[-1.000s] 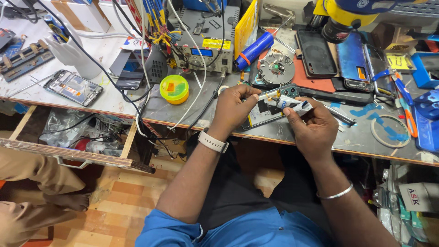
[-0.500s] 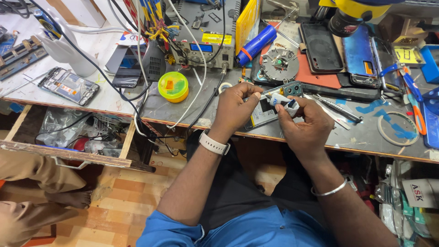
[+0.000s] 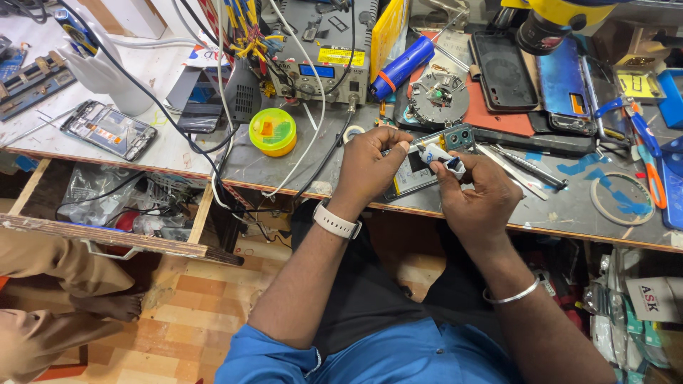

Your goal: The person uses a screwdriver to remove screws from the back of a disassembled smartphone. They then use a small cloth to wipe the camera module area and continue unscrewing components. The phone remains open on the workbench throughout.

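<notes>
- At the far left of the workbench [image 3: 178,153] lies an opened phone frame [image 3: 108,129], flat and slanted, with a small orange patch inside.
- Below it an open wooden drawer [image 3: 107,238] holds crumpled clear plastic bags.
- A round yellow tub with a green lid [image 3: 272,131] sits near the bench's front edge; a small orange square label shows on top.
- Behind it stands a grey box-shaped station [image 3: 320,67] with a yellow strip label and a blue display on its face.
- A blue cylinder with an orange band [image 3: 402,67] lies tilted just right of that.
- The left hand [image 3: 370,167], a white watch at its wrist, is curled, fingertips pinching the edge of the opened phone [image 3: 416,167] lying at the bench's front edge.
- The right hand [image 3: 477,195] is closed around a small white tube with blue markings [image 3: 440,155], its tip over the phone near the teal camera corner.
- A silver bangle [image 3: 509,295] circles the right wrist.
- Further right lie metal tweezers [image 3: 523,171], blue tape scraps and a pale ring [image 3: 621,199].
- At the lower right edge, a white rectangular tag with red lettering [image 3: 651,299] hangs under the bench.
</notes>
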The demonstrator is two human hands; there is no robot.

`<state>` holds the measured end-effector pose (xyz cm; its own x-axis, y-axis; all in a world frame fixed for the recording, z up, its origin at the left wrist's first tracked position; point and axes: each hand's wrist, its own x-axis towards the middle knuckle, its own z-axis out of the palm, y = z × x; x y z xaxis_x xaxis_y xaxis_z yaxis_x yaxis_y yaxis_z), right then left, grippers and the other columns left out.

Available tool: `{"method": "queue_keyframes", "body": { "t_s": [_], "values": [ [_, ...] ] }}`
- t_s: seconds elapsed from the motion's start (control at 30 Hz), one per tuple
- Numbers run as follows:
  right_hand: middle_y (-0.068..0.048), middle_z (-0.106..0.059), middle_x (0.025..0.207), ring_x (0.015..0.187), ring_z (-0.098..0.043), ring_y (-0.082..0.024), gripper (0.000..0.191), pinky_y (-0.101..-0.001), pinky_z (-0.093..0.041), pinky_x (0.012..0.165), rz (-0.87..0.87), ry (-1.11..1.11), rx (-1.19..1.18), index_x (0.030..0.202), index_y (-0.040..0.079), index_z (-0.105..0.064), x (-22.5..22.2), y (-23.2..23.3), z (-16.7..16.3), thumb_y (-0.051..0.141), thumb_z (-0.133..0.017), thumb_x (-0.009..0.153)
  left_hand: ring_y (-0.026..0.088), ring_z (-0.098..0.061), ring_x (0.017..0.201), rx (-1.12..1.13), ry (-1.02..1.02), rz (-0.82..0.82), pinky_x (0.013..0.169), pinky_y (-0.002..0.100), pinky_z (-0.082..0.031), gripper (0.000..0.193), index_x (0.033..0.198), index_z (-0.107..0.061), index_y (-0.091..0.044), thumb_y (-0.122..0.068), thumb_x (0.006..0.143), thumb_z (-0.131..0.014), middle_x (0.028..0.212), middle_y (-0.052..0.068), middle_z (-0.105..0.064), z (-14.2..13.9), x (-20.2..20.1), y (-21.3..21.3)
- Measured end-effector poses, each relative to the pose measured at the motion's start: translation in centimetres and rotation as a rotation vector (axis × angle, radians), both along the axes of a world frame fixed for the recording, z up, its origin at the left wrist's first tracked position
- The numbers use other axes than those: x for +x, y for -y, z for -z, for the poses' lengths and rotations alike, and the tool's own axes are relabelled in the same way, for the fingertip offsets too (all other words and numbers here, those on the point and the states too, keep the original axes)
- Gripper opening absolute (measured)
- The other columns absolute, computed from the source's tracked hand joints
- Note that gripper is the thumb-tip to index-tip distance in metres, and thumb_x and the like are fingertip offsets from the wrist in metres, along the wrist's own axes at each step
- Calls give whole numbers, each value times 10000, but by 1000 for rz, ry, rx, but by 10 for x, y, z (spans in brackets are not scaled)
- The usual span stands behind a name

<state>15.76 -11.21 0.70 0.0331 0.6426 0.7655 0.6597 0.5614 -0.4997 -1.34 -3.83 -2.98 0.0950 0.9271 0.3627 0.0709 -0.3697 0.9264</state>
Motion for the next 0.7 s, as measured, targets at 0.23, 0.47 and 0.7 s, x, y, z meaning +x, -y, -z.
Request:
{"method": "queue_keyframes", "body": {
  "t_s": [0.23, 0.47, 0.7],
  "values": [
    [-99, -712, 852, 669, -637, -144, 172, -288, -488, 587, -1, 24, 22, 1005, -3, -727, 0, -1, 2, 61, -863, 923, 71, -699, 786, 12, -8, -11, 721, 248, -555, 189, 1034, -751, 10, -121, 913, -688, 877, 66, -779, 0, 1, -1],
    [-91, -690, 820, 651, -622, -159, 152, -302, -476, 584, 45, 15, 40, 980, 8, -722, 4, -5, 4, 47, -858, 926, 71, -677, 776, -1, -11, -5, 703, 250, -540, 193, 1039, -749, 16, -123, 919, -691, 876, 75, -778, -2, 0, 1],
    [-96, -682, 834, 686, -630, -176, 172, -317, -484, 615, 21, 44, 87, 976, 13, -705, 2, -7, 5, 54, -864, 926, 68, -680, 763, 24, -43, -35, 707, 249, -544, 184, 1026, -762, 14, -113, 908, -698, 850, 68, -773, -5, 1, 2]
  ]
}}
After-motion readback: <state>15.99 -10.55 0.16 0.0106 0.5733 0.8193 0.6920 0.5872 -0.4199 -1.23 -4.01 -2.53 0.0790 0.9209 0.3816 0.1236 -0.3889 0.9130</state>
